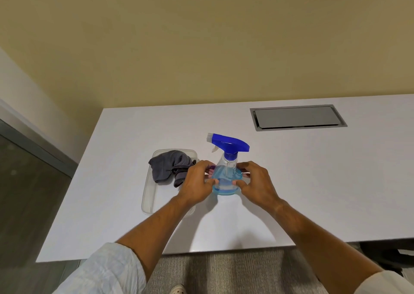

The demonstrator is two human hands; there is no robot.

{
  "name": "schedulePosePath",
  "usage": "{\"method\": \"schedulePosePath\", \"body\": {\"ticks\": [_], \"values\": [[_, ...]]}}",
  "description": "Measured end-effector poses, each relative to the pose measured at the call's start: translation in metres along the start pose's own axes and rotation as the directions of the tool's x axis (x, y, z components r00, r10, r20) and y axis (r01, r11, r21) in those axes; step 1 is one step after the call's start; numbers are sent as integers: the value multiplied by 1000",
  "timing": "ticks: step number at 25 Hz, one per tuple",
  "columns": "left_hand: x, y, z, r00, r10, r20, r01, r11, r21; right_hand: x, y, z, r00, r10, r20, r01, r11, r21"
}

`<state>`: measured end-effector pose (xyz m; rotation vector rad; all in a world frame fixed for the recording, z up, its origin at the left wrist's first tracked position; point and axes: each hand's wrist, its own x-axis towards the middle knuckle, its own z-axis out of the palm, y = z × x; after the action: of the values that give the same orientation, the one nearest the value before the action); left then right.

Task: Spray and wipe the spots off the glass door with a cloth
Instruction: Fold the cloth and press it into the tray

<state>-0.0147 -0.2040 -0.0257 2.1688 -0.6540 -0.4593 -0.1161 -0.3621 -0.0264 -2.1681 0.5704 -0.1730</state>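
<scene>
A clear spray bottle [226, 172] with blue liquid and a blue trigger head stands upright on the white table [313, 181], nozzle pointing left. My left hand [197, 183] cups its left side and my right hand [257, 184] cups its right side, fingers wrapped around the body. A crumpled dark grey cloth [169, 167] lies in the far end of a clear plastic tray [149, 195] just left of the bottle. The glass door [24, 193] shows at the far left, with faint spots on it.
A grey cable hatch [295, 117] is set into the table at the back right. A beige wall rises behind the table. Grey carpet and a shoe [178, 289] show below the table's near edge. A dark chair base [385, 255] sits at the lower right.
</scene>
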Motion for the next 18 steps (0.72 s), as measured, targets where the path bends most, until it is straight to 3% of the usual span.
{"method": "schedulePosePath", "body": {"ticks": [12, 18], "values": [[-32, 14, -99, 975, 167, -145, -167, 986, 11, -5, -91, -10, 979, -200, -24, 200, 980, 4], [-55, -9, -142, 974, 136, -182, -136, 991, 14, -10, -131, 25, 966, -260, 17, 259, 966, 16]]}}
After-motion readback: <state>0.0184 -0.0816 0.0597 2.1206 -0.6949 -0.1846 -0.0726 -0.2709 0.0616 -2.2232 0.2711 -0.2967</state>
